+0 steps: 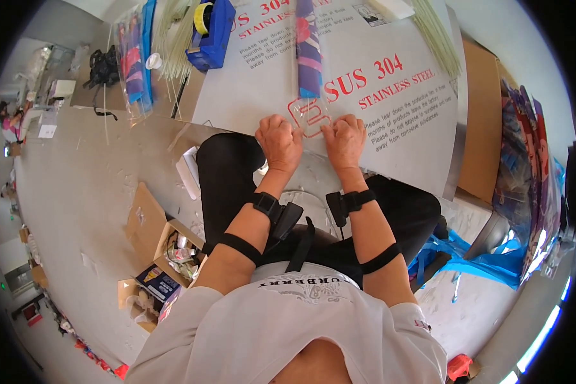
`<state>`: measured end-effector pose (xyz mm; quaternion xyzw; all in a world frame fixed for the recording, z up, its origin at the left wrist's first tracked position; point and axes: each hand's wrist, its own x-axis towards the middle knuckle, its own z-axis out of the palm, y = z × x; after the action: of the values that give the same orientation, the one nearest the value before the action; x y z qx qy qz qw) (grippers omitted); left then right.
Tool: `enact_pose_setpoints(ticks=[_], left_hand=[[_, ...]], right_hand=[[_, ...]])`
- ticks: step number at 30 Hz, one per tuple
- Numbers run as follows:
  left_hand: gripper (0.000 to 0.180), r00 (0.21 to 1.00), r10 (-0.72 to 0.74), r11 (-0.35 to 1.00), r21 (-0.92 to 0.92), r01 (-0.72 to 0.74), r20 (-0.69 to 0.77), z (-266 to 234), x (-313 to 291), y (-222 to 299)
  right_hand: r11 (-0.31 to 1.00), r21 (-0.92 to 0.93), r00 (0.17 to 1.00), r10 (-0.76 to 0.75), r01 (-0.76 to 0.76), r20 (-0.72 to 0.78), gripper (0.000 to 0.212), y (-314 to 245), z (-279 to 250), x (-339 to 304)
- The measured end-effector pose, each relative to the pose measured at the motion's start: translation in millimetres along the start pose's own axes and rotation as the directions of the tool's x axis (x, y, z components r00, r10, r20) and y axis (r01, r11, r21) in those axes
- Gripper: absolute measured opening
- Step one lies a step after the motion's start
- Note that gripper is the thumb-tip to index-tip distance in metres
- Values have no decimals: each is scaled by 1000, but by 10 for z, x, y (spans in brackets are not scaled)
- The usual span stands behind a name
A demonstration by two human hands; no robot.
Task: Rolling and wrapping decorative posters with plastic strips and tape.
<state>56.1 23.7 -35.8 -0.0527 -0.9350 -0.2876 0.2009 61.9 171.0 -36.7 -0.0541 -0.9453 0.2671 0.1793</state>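
Note:
A long clear plastic sleeve (pixel 312 115) lies on the table, pointing away from me. Inside it is a narrow folded item (pixel 309 57) in purple, pink and blue, its kind unclear. At the sleeve's near end, my left hand (pixel 279 142) has its fingers curled closed on the left corner. My right hand (pixel 346 142) is closed on the right corner, thumb toward the middle. Between the two hands the plastic is spread flat near the table's front edge. The fingertips are partly hidden beneath the hands.
A blue tape dispenser (pixel 212 38) stands far left, beside thin pale rods (pixel 175 38) and another packed colourful item (pixel 133 61). More rods (pixel 438 38) lie far right. Cardboard (pixel 480 121) and bagged colourful goods (pixel 521 166) flank the table's right. An open carton (pixel 148 221) sits lower left.

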Motion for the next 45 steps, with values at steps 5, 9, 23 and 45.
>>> enact_pose_setpoints(ticks=[5,9,23,45], left_hand=[[27,999,-47,998,-37,48,27,-102,19,-186],[60,929,283,957,-3,-291,239,-202,40,144],[28,730,-433,510,-525,682,528,-233,255,-32],[14,860,-487,862,-246,444,-153,-1678,1677,-2882]], right_hand=[[991,117,997,73,-68,-36,27,33,12,11],[991,73,990,119,-114,-79,27,-21,1,-12],[216,685,717,252,-696,649,7,-499,-268,-122],[435,626,755,476,-648,451,10,297,-697,-690]])
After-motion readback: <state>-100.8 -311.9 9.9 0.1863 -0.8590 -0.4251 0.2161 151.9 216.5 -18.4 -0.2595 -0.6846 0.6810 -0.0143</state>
